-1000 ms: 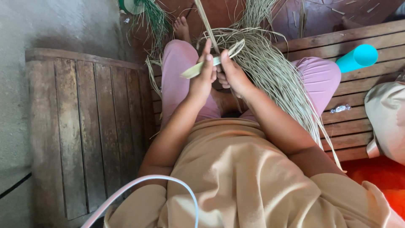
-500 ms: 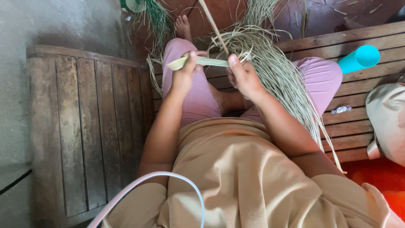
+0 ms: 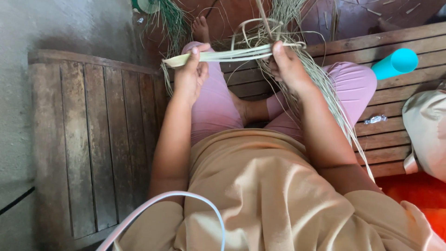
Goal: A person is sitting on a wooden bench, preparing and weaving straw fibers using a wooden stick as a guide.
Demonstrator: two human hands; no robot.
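My left hand pinches the left end of a pale green leaf strip between thumb and fingers. My right hand grips the same strip further right, so it is stretched level between both hands above my knees. A loose bundle of thin dried fibres lies over my right thigh and trails down toward the bench edge. I sit cross-legged in pink trousers and a tan top.
A slatted wooden bench runs under me and to the left. A turquoise cylinder lies at the right, with a beige cloth bag and an orange surface below it. More green fibres lie ahead.
My hands have moved apart, the left going leftward. The strip, bent and short between them before, is now drawn out straight and level.
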